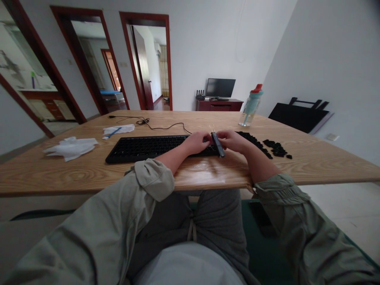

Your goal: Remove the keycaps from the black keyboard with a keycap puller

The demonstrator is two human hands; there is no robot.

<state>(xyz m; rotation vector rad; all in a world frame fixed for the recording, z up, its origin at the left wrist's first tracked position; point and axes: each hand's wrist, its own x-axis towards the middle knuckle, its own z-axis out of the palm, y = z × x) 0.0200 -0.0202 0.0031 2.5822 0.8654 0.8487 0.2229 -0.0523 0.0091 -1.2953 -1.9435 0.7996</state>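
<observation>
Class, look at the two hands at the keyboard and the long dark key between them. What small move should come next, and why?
Probably lay the long key with the loose keycaps. Both the left hand and right hand pinch it, lifted above the keyboard, and removed caps already lie heaped to the right.

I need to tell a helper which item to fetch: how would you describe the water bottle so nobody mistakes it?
Start at the wooden table and look to its far right edge, beyond the black keyboard. The bottle stands upright there, alone: clear body, teal top, red cap, the only tall thing on the table.
</observation>
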